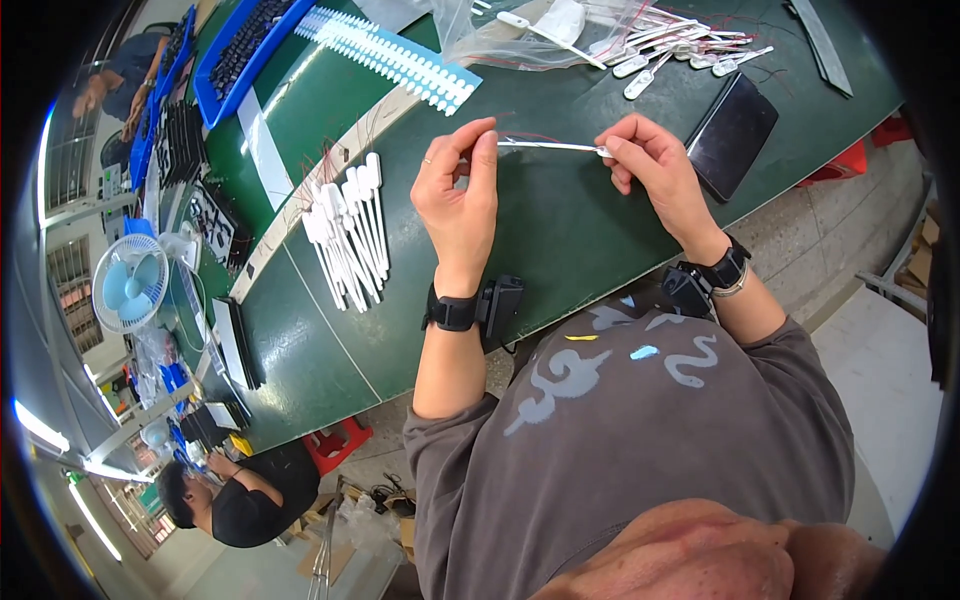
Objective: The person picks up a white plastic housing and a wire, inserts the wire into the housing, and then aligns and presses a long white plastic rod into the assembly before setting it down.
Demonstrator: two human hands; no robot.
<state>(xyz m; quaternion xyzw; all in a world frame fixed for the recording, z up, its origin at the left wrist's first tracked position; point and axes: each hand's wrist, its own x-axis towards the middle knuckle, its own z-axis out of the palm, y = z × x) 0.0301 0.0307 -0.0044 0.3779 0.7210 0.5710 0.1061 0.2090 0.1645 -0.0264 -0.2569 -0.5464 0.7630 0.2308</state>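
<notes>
Between my two hands, a thin white stick-shaped part (550, 146) with a fine red wire is stretched level above the green table (570, 240). My left hand (458, 195) is closed, thumb and fingertips pinching near its left end. At the right end, the thumb and fingers of my right hand (655, 170) are closed on its wider tip. To the left of my left hand lies a bunch of similar white sticks (345, 235) with red wires. Beyond my right hand is a loose pile of white wired sticks (685, 45).
A black phone-like slab (732, 135) lies beside my right hand. Farther off are a clear plastic bag (480, 45), a light-blue sheet of white tabs (390, 55) and a blue tray (222, 108) of black parts. People (265, 495) sit along the left; a fan (130, 283) stands there.
</notes>
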